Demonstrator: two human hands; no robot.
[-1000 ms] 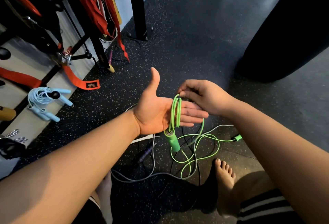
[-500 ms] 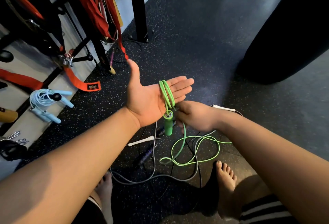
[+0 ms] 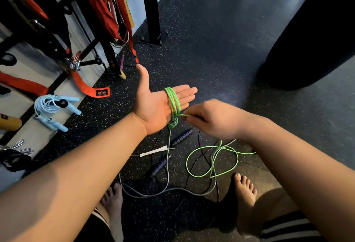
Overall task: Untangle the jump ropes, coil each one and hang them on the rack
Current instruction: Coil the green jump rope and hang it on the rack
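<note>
The green jump rope [image 3: 173, 103] handle is foreshortened, indistinct — coils wrap the flat, palm-up left hand [image 3: 163, 103]; the right hand [image 3: 209, 118] pinches its cord.

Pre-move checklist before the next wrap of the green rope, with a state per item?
1. Left hand flat, palm up, as winding form: ok.
2. Green rope turns lie together across the fingers: ok.
3. Right hand pinches the rope close to the coil: ok.
4. Loose green length on the floor clear of the grey rope: not ok, they cross.
5. Far green handle free to follow: cannot tell, the rope runs behind the right forearm.
</note>
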